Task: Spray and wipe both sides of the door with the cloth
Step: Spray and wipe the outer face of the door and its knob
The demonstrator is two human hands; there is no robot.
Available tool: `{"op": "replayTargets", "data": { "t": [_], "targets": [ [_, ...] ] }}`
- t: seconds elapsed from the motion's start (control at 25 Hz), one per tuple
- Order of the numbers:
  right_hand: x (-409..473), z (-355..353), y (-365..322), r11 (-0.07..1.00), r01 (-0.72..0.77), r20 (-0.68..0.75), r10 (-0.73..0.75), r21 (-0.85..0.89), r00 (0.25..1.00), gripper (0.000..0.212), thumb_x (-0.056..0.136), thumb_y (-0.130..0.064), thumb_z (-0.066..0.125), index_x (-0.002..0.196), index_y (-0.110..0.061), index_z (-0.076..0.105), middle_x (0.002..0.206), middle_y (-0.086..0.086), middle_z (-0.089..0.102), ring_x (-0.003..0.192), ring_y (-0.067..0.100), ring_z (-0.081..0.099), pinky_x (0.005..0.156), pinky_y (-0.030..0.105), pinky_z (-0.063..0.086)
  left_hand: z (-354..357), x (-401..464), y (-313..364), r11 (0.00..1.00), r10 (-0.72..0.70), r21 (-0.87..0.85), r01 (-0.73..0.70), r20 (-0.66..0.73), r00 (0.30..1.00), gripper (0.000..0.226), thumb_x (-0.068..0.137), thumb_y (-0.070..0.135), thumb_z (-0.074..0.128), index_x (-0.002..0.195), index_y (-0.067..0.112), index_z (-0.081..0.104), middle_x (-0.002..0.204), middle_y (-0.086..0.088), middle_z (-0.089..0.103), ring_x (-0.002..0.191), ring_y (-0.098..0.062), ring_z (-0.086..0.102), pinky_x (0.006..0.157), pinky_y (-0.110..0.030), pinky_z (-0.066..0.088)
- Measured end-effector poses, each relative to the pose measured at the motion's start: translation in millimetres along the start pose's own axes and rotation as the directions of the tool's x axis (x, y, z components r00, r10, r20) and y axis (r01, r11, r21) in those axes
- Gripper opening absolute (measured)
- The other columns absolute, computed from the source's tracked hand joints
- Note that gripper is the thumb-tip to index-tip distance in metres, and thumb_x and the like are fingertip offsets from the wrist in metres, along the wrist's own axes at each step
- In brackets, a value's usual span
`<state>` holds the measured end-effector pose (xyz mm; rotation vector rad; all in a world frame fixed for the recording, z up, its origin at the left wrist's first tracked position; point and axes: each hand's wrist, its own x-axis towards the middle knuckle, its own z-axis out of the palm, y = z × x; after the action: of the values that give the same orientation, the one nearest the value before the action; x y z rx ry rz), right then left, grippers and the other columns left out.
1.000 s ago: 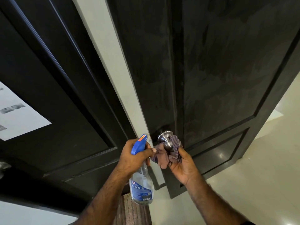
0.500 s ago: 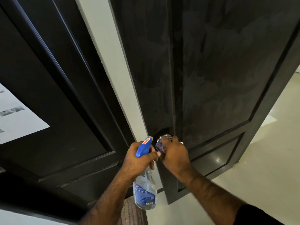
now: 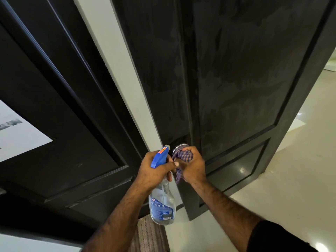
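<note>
The right hand [image 3: 192, 165] had its fingers [image 3: 195, 151] clamped on the checked cloth [image 3: 182, 158] over the door knob [image 3: 179, 148]; the left hand [image 3: 154, 171] gripped the spray bottle [image 3: 161, 204]. Streaks covered the door [image 3: 236, 88]; twisting might swing it away.

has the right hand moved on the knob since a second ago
Yes. The right hand, earlier under the knob, now covers it from above with the cloth.

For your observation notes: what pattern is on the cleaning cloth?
Small purple-and-white checked cloth; head view shows it best.
</note>
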<state>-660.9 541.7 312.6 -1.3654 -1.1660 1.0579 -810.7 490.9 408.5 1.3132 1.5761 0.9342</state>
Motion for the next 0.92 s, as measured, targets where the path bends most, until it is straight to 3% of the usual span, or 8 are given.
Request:
{"op": "replayTargets", "data": {
  "t": [0.2,0.36,0.48,0.56,0.64,0.76,0.84,0.92],
  "targets": [
    [-2.4,7.4,-1.9,0.904,-0.210,-0.008,0.230,0.371,0.973,0.053,0.082,-0.001,0.086,0.124,-0.021,0.063,0.116,0.010,0.072,0.098,0.024,0.077,0.082,0.042,0.068,-3.5,-7.5,-5.1,1.000,-0.014,0.021,0.014,-0.018,1.000,0.085,0.064,0.046,0.085,0.123,-0.007,0.055,0.088,-0.019,0.073,0.060,-0.026,0.072,0.063,-0.036,0.063],
    [-0.7,10.1,0.5,0.637,-0.364,0.146,0.368,0.680,0.918,0.056,0.082,-0.002,0.086,0.132,-0.013,0.062,0.124,0.026,0.073,0.110,0.046,0.074,0.095,0.062,0.062,-7.3,-6.7,-7.8,1.000,0.003,0.024,-0.003,-0.014,1.000,0.084,0.065,0.047,0.085,0.121,-0.008,0.056,0.086,-0.019,0.072,0.061,-0.030,0.072,0.063,-0.041,0.064],
    [-4.9,5.5,1.6,0.506,-0.407,0.259,0.338,0.760,0.905,0.071,0.078,-0.011,0.089,0.141,-0.012,0.057,0.131,0.028,0.070,0.112,0.045,0.073,0.092,0.055,0.062,-3.5,-5.7,-7.8,0.999,-0.004,0.032,0.004,-0.011,1.000,0.069,0.073,0.037,0.086,0.120,-0.005,0.057,0.087,-0.018,0.073,0.060,-0.026,0.072,0.063,-0.037,0.063],
    [-9.3,-0.2,6.0,0.511,-0.407,0.288,0.298,0.757,0.910,0.073,0.078,-0.010,0.088,0.142,-0.016,0.055,0.133,0.026,0.069,0.114,0.042,0.072,0.092,0.053,0.062,-0.2,-5.0,-8.0,1.000,-0.014,0.013,0.014,-0.011,1.000,0.075,0.070,0.042,0.088,0.122,-0.002,0.057,0.091,-0.017,0.073,0.063,-0.026,0.073,0.066,-0.038,0.064],
    [-12.7,-4.9,10.0,0.635,-0.383,0.257,0.285,0.671,0.923,0.074,0.076,-0.001,0.088,0.139,-0.024,0.055,0.132,0.020,0.069,0.117,0.040,0.072,0.087,0.050,0.064,2.7,-3.9,-7.6,0.999,-0.020,0.032,0.021,-0.026,0.999,0.086,0.061,0.054,0.088,0.123,0.003,0.058,0.095,-0.015,0.074,0.071,-0.029,0.075,0.072,-0.046,0.066],
    [-11.1,-13.7,10.1,0.920,-0.233,0.130,0.202,0.315,0.971,0.073,0.075,0.003,0.092,0.129,-0.028,0.053,0.125,0.012,0.069,0.104,0.028,0.074,0.064,0.028,0.063,5.9,-3.0,-6.0,1.000,0.008,0.024,-0.009,0.027,1.000,0.077,0.066,0.049,0.086,0.118,-0.001,0.059,0.085,-0.013,0.076,0.066,-0.032,0.073,0.069,-0.046,0.066],
    [-8.9,-21.7,8.2,0.997,-0.073,0.122,0.067,0.039,0.990,0.074,0.077,-0.009,0.095,0.133,-0.027,0.050,0.122,0.006,0.068,0.097,0.022,0.074,0.062,0.025,0.062,6.6,-2.4,-2.5,0.999,0.026,0.030,-0.027,0.033,0.999,0.060,0.077,0.038,0.087,0.114,-0.002,0.060,0.082,-0.013,0.075,0.063,-0.031,0.072,0.066,-0.044,0.065],
    [-5.6,-32.2,7.4,0.973,0.062,0.194,-0.019,-0.222,0.981,0.078,0.081,-0.026,0.095,0.141,-0.026,0.045,0.118,-0.001,0.066,0.079,0.016,0.075,0.056,0.022,0.060,6.1,-2.6,1.2,0.998,0.038,0.045,-0.039,0.018,0.999,0.041,0.085,0.025,0.085,0.108,-0.001,0.062,0.081,-0.013,0.075,0.061,-0.028,0.071,0.065,-0.042,0.064]
  ]
}}
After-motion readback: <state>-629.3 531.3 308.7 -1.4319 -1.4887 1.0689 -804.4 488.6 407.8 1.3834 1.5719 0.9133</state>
